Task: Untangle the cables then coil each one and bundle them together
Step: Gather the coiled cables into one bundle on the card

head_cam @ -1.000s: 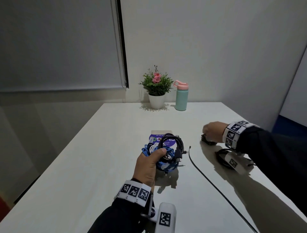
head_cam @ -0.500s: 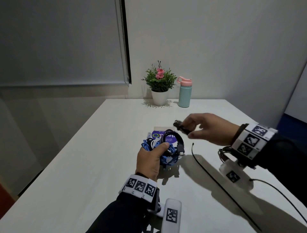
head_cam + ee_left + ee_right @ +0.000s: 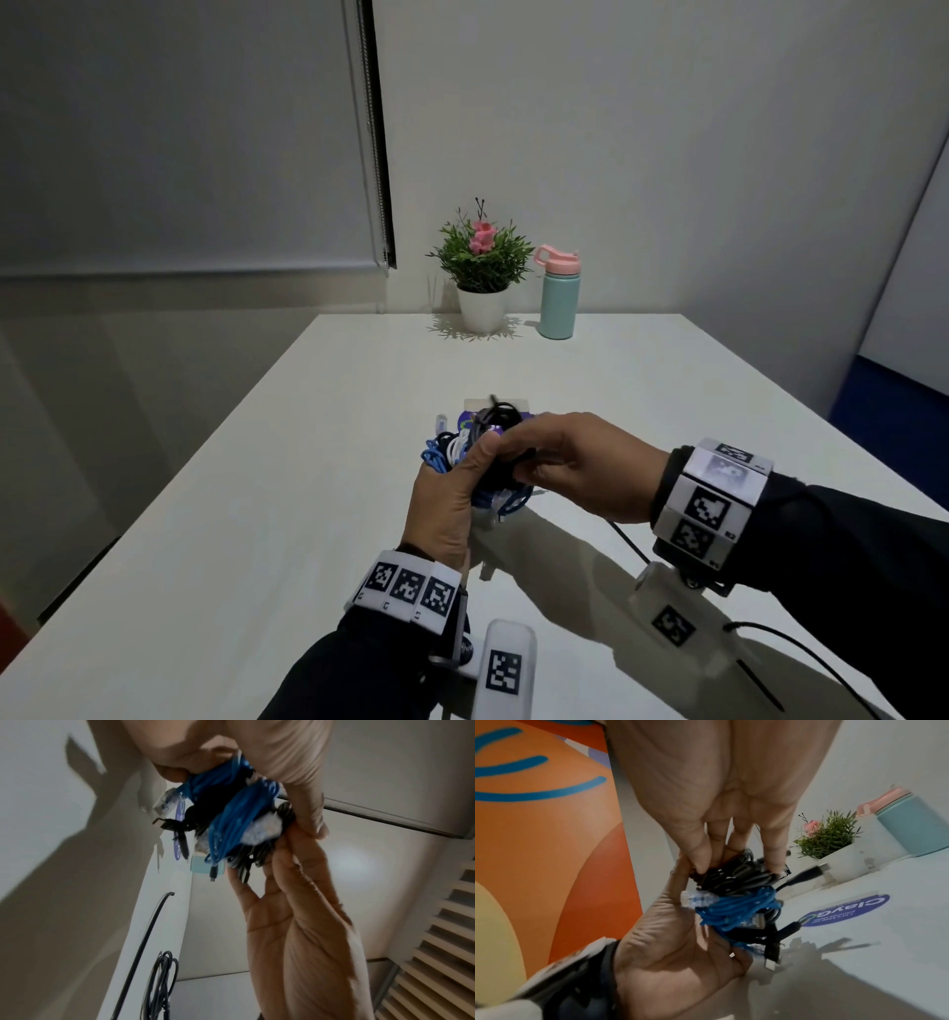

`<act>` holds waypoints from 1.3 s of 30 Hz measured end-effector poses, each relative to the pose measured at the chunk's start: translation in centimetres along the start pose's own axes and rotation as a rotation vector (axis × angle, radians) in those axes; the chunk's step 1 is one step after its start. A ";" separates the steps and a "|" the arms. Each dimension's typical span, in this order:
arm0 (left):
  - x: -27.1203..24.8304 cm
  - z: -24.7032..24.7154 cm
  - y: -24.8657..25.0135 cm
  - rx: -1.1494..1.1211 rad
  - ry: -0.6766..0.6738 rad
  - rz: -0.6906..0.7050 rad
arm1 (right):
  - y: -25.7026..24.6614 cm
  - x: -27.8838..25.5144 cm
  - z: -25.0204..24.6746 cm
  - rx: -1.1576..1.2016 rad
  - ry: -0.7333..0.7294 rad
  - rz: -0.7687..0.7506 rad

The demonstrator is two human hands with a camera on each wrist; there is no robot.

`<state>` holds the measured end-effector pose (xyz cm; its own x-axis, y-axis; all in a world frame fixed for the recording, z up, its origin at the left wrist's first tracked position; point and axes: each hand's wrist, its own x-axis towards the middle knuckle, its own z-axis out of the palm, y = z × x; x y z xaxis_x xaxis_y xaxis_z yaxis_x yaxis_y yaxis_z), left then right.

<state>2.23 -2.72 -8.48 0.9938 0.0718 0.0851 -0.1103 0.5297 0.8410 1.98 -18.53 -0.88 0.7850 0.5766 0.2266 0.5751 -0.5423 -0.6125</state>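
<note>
At the far edge of my white bench (image 3: 257, 514) a potted plant (image 3: 481, 272) with a pink flower stood in a white pot, and just to its right a teal bottle (image 3: 557, 303) with a pink lid stood upright. Nearer me a card with a purple round label (image 3: 844, 911) lay flat. A blind (image 3: 179, 128) hung on the left.

Both forearms met in front, raised; the left hand (image 3: 449, 501) was curled, thumb uppermost, while the right hand (image 3: 575, 465) pinched beside it, fingers (image 3: 700, 850) bent.
</note>
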 end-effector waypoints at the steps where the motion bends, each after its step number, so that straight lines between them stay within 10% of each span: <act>1: -0.1 0.1 0.1 -0.006 -0.016 -0.003 | 0.1 0.1 -0.1 0.020 -0.019 -0.004; 12: 0.1 -0.6 0.2 0.117 -0.032 -0.009 | 2.6 -0.9 -4.3 0.746 0.066 0.244; 18: 0.5 -0.7 0.0 0.067 0.011 -0.039 | 6.6 -2.8 -9.6 -0.558 -0.197 0.603; 23: 0.2 -0.3 0.2 0.071 -0.041 -0.012 | 10.0 -3.8 -6.9 -0.810 -0.367 0.800; 28: -0.1 0.0 0.4 0.099 -0.041 -0.025 | 9.0 -3.3 -6.2 -0.776 -0.251 0.661; 34: -0.5 0.4 0.8 0.097 -0.032 -0.020 | 1.0 -2.0 -6.1 -0.420 0.091 0.159; 39: -0.8 0.4 0.7 0.090 -0.030 0.006 | -2.1 -0.2 -2.3 -0.493 -0.106 0.017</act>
<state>1.40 -2.67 -7.73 0.9933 0.0486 0.1052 -0.1158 0.4513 0.8848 1.16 -18.88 2.14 0.7822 0.6102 0.1258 0.6229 -0.7615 -0.1794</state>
